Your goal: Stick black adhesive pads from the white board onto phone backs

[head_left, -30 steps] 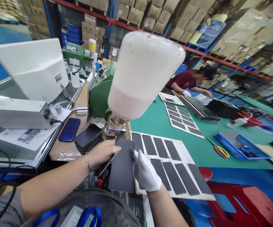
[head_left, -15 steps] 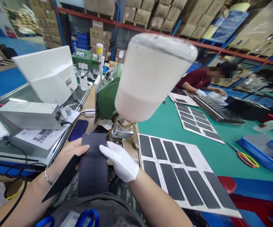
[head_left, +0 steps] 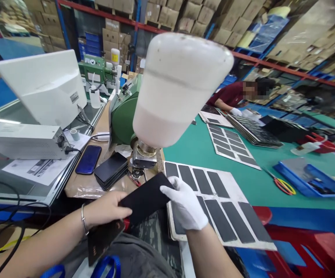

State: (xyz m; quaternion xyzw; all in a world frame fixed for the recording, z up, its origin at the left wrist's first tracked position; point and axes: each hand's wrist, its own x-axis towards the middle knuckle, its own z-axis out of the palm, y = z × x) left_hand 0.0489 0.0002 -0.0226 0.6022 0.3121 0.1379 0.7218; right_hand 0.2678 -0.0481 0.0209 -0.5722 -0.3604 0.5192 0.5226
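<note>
A flat black rectangular panel (head_left: 146,199) is held slantwise between my two hands. Bare, with a bangle at the wrist, my left hand (head_left: 109,208) grips its left end, thumb on top. A second dark panel (head_left: 105,237) with small markings hangs below that palm, its hold partly hidden. My right hand (head_left: 184,202), in a white glove, pinches the panel's right end. Just beyond, a stack of black panels (head_left: 111,170) lies on the brown-covered bench. Over the bench stands a green machine (head_left: 125,112) with a white bottle of pale liquid (head_left: 179,88) mounted upside down.
At right lies a white board (head_left: 233,185) bearing rows of dark panels. Beyond it are scissors (head_left: 283,185) and a blue tray (head_left: 309,181). A phone (head_left: 88,159), grey box (head_left: 25,141) and monitor (head_left: 45,85) are at left. A co-worker (head_left: 237,96) leans over the far table.
Both hands have shifted right, and the front panel has turned from upright to slanting. The panel stack behind is now uncovered. The camera view has swung slightly right.
</note>
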